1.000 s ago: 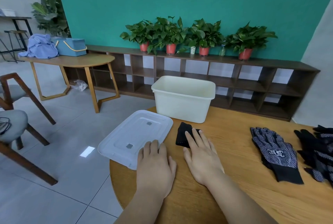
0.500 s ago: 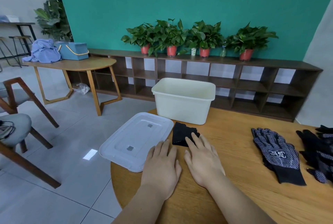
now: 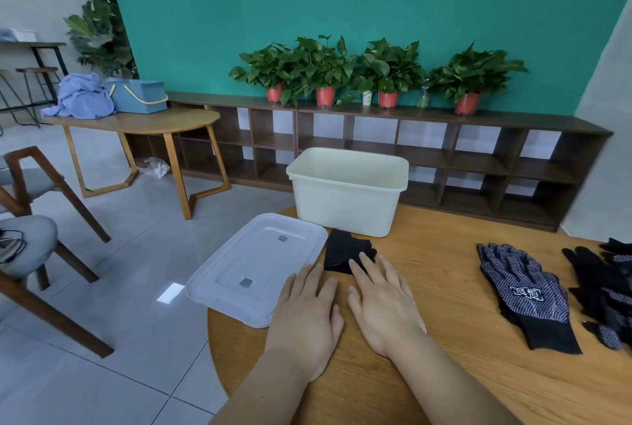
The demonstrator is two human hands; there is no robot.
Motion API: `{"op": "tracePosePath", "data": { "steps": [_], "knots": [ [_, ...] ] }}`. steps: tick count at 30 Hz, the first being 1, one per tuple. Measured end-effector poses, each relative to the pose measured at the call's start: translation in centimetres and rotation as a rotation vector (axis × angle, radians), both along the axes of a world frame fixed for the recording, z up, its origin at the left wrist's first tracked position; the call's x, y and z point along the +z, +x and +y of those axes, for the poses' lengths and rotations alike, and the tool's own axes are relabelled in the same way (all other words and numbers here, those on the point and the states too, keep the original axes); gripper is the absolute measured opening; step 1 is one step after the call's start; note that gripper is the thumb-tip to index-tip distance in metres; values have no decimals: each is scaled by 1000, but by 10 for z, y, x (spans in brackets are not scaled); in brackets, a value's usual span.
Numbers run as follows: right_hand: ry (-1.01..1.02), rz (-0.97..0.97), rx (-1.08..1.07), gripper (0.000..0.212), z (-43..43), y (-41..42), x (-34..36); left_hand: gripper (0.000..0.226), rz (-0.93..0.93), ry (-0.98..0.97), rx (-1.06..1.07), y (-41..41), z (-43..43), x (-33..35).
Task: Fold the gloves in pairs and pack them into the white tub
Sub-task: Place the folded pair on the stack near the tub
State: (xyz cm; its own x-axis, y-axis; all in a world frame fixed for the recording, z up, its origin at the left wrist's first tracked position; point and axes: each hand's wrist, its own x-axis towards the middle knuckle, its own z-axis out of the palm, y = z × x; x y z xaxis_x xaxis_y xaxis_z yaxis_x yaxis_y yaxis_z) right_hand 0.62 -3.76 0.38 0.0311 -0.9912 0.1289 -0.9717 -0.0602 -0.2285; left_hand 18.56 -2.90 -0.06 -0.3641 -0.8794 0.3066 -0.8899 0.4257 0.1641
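Note:
A white tub (image 3: pixel 345 206) stands open at the far side of the round wooden table (image 3: pixel 444 373). Just in front of it lies a folded black glove bundle (image 3: pixel 343 250). My right hand (image 3: pixel 383 301) lies flat on the table, its straight fingertips touching the bundle's near edge. Beside it, my left hand (image 3: pixel 309 313) rests flat, fingers at the edge of the clear lid (image 3: pixel 253 265). A dotted black glove pair (image 3: pixel 526 291) lies flat at the right. More black gloves (image 3: pixel 605 288) are heaped at the right edge.
The clear lid overhangs the table's left edge. Wooden chairs (image 3: pixel 41 219) stand on the tiled floor at left. A second table (image 3: pixel 143 123) with a blue basket stands behind. A low shelf (image 3: pixel 410 151) with potted plants lines the green wall.
Both hands have slid slightly back toward me, and the right fingers now cover less of the black bundle. The camera view has shifted a little.

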Motion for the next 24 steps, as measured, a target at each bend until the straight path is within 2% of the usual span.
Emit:
{"op": "tracePosePath", "data": {
  "steps": [7,13,24],
  "knots": [
    [-127,-81,-73,56,5,0,-3,57,19,-25,-8,0,-1,-2],
    [-276,-4,-110,36,11,2,-11,53,35,-44,-49,1,1,1],
    [-265,55,-138,34,51,-8,-18,44,6,-135,-83,1,3,3]
  ]
}}
